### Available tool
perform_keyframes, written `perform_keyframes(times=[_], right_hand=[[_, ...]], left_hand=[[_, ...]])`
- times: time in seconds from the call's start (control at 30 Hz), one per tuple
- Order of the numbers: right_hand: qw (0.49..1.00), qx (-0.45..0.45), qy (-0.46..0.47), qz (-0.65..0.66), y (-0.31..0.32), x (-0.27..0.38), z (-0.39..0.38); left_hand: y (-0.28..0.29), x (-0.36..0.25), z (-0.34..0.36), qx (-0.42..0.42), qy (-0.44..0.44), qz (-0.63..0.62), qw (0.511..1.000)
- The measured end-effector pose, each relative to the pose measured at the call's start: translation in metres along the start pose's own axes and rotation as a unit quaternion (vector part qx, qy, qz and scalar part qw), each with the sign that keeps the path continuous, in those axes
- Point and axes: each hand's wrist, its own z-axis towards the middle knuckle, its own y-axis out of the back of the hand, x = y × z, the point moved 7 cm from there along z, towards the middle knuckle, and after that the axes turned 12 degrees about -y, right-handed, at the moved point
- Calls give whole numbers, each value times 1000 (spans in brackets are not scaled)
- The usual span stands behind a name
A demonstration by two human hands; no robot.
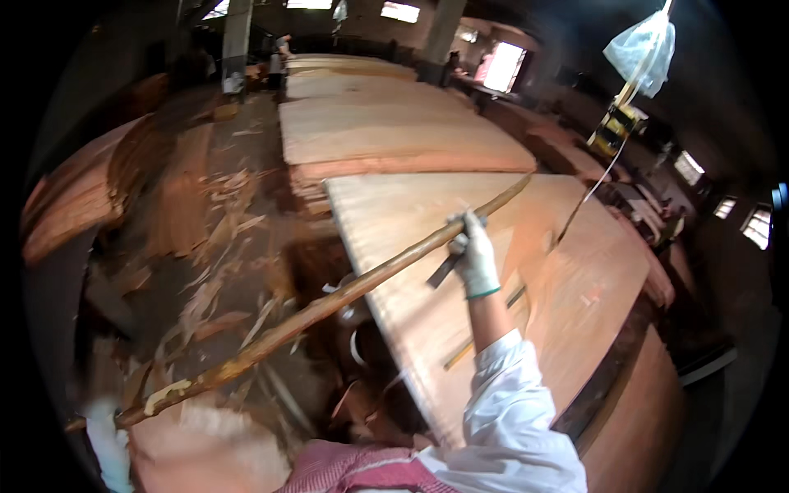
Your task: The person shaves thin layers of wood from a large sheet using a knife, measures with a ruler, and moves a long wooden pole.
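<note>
A long, slightly bent wooden pole slants across the view from lower left to upper right. My right hand, in a white glove with a green cuff, is closed around its upper part. A dark flat blade-like piece sticks out below that hand; its other end is hidden by the glove. At the lower left my gloved left hand, blurred, grips the pole near its lower end. Beneath the right hand lies a wide pale veneer sheet on a table-high stack. A thin yellowish stick rests on the sheet beside my forearm.
Beyond are stacks of veneer, with another curved stack at left. Torn veneer strips litter the floor. A plastic bag hangs at upper right above a cord. A person stands at the far end near a pillar.
</note>
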Motion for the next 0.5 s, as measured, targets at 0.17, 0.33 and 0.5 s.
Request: perform_keyframes(times=[0.17, 0.33, 0.5], right_hand=[[998, -35, -49, -20, -48, -36, 91], [994, -77, -1, -76, -75, -63, 172], [973, -141, 82, -166, -158, -36, 227]], left_hand=[[-124, 65, 95, 4, -38, -9, 999], [-274, 79, 214, 181, -33, -198, 963], [-360, 84, 340, 338, -92, -341, 872]])
